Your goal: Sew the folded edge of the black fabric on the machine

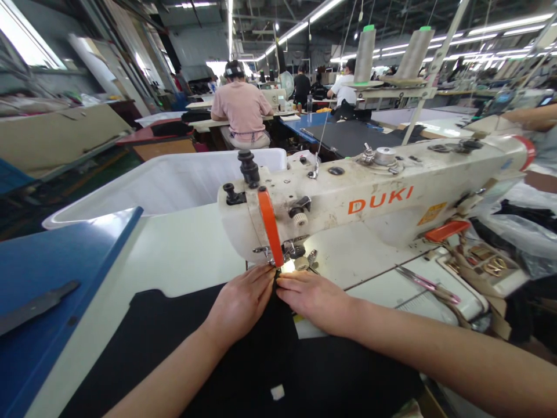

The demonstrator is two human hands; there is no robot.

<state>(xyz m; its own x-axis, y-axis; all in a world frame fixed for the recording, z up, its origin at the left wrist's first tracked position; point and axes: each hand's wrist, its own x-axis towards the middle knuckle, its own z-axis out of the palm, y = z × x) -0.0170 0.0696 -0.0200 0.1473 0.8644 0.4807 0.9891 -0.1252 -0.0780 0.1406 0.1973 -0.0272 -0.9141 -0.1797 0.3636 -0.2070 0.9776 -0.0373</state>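
A large piece of black fabric [183, 331] lies on the sewing machine's pale bed and hangs over the near edge. My left hand [241, 302] is on it just left of the needle area, fingers pressed together along the cloth. From the right, my right hand [311, 295] closes its fingers on the fabric edge. Both sets of fingertips nearly meet below the orange guard [270, 229] of the white sewing machine [331, 203]. A small lamp lights that spot. The needle and presser foot are mostly hidden. A small white tag [277, 392] lies on the fabric nearer me.
On the right are thread snips [429, 283] and a parts tray [491, 267]. Left stands a blue board [100, 249] with a dark flat tool [39, 305] on it. Behind the machine is a white bin [174, 174]. Thread cones [364, 58] stand above; a person [241, 107] sits ahead.
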